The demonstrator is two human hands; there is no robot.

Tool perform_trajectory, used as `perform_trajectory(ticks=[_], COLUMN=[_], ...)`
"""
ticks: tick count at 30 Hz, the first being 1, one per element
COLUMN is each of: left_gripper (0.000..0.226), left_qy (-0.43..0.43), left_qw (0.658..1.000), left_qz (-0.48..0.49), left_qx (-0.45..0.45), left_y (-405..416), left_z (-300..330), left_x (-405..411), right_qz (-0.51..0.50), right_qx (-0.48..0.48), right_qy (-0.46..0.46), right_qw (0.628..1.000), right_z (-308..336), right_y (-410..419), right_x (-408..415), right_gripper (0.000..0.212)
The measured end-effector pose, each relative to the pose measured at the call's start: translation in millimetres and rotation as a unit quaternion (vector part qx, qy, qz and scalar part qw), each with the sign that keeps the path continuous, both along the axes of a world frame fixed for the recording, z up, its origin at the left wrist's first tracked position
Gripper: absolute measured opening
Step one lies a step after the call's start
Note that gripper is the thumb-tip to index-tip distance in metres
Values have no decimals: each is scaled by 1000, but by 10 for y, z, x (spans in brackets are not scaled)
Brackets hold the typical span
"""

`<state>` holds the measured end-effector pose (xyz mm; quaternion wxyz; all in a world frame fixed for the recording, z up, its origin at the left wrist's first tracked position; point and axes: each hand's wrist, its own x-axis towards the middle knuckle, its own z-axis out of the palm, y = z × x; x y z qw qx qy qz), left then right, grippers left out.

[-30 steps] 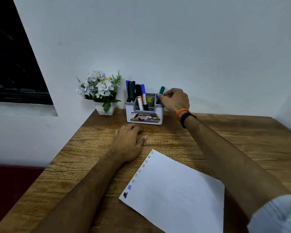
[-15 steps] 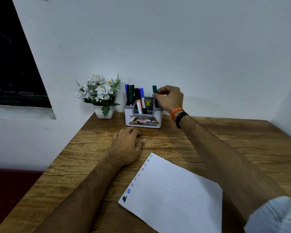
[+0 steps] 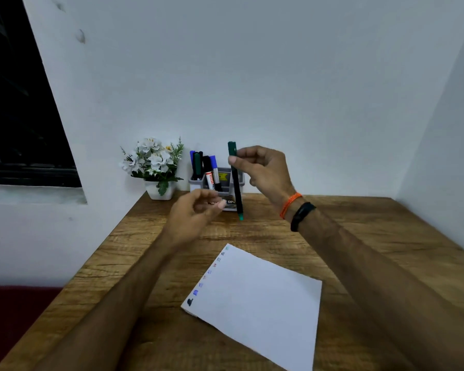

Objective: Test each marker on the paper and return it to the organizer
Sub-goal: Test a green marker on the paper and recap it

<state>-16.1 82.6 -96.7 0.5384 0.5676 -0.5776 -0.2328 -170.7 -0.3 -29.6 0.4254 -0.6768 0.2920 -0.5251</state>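
My right hand (image 3: pixel 265 170) pinches a green marker (image 3: pixel 236 183) near its top and holds it upright in the air in front of the grey organizer (image 3: pixel 240 180). Its lower end hangs just above the wooden table (image 3: pixel 359 236). My left hand (image 3: pixel 193 215) is raised off the table beside the marker's lower half, fingers loosely curled and holding nothing. Several other markers (image 3: pixel 208 170) stand in the organizer's left compartments. The white paper (image 3: pixel 257 303) lies nearer to me, with small colour marks (image 3: pixel 209 271) down its left edge.
A white pot of artificial flowers (image 3: pixel 156 170) stands left of the organizer against the wall. A dark window (image 3: pixel 16 116) is at the far left. The table's left edge runs diagonally from the pot toward me.
My right hand has pulled the green marker up out of the organizer's right compartment and toward me. My left hand has lifted off the table toward the marker.
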Motion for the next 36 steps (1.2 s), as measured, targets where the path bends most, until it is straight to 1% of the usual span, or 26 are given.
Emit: perform_trajectory(ticks=[1, 3, 5, 8, 10, 13, 15, 17, 18, 20, 23, 26, 29, 32, 33, 36], left_gripper=[43, 46, 42, 24, 25, 31, 32, 27, 26, 27, 27, 32, 30, 23, 19, 11], left_qy=[43, 83, 90, 81, 81, 108, 146, 183, 199, 218, 232, 202, 133, 58, 36, -55], left_qw=[998, 994, 994, 996, 996, 994, 989, 982, 979, 975, 971, 976, 985, 988, 987, 987], left_qz=[-35, -73, -66, -38, -22, 5, 20, 29, 31, 35, 39, 4, -32, -67, -75, -92], left_qx=[-7, -4, 7, 23, 33, 32, 29, 31, 32, 33, 42, 83, 110, 130, 134, 116], left_y=[42, 99, 110, 90, 75, 80, 85, 90, 94, 97, 109, 139, 164, 175, 171, 146], left_z=[61, 139, 162, 128, 109, 116, 129, 137, 143, 158, 184, 198, 191, 183, 173, 129], left_x=[-21, -85, -165, -246, -243, -199, -179, -166, -160, -132, -35, 78, 111, 46, 16, -71], right_qz=[7, 14, 15, 27, 36, 69, 99, 82, 69, 63, 94, 107, 119, 149, 157, 164], right_qx=[24, 63, 82, 100, 92, 68, 60, 54, 51, 47, 67, 113, 167, 216, 223, 207], right_qy=[-5, -13, -6, -7, 0, 59, 114, 157, 160, 139, 94, 64, 8, -54, -56, -18], right_qw=[1000, 998, 996, 995, 995, 994, 987, 983, 983, 987, 989, 986, 979, 964, 961, 964], right_z=[-56, -177, -287, -418, -497, -621, -701, -757, -773, -779, -736, -695, -681, -694, -708, -771], right_y=[70, 167, 228, 286, 301, 275, 242, 218, 210, 188, 178, 165, 135, 130, 144, 197], right_x=[-25, -63, -82, -101, -127, -199, -241, -252, -249, -247, -287, -340, -348, -305, -284, -219], right_gripper=[14, 15, 18, 22, 25, 30, 37, 40, 37, 26, 12, 9, 8, 4, 2, 16])
